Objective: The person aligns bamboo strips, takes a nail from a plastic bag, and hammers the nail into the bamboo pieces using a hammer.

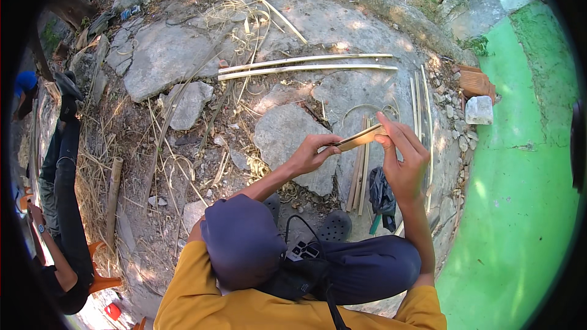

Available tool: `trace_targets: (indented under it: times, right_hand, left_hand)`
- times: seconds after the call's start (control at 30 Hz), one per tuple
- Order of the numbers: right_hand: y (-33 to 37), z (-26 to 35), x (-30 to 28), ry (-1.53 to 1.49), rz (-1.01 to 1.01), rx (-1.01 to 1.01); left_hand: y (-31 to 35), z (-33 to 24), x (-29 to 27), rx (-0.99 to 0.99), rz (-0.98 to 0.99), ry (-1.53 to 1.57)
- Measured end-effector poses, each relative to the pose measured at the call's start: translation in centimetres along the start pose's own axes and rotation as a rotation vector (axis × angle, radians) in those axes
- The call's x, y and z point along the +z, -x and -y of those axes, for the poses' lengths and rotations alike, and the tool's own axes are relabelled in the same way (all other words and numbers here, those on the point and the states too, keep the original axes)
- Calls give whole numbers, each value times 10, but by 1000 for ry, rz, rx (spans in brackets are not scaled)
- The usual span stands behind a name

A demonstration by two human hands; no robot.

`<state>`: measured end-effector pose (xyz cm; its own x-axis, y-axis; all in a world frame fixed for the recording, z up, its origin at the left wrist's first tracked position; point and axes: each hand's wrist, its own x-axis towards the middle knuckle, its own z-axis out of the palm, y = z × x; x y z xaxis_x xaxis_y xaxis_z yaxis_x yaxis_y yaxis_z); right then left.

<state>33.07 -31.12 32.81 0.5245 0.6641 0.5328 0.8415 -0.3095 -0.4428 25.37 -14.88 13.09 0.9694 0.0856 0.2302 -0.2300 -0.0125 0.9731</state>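
Both of my hands are raised in front of my knees, holding a short, flat tan piece with a dark upper edge; it looks like bamboo or wood. My left hand pinches its left end between thumb and fingers. At the other end, my right hand grips it with thumb and fingertips. The piece tilts up toward the right. Below it on the ground lie several narrow bamboo strips. A black plastic bag lies under my right forearm, with a green object beside it.
Two long pale strips lie across the broken concrete ahead. More strips lie at right, near a white block and the green floor. Curled shavings litter the ground. Another person's legs show at left.
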Motion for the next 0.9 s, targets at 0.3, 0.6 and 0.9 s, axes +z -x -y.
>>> trace_targets:
  times: [0.3,0.6,0.9]
  right_hand:
    - [1,0,1,11,-4,5]
    - [1,1,1,10,-4,20]
    - [2,1,0,12,-7,32]
  left_hand:
    - [1,0,0,-5,1,3]
    - [0,0,0,-7,2,8]
    - [-1,0,2,4,2,-10]
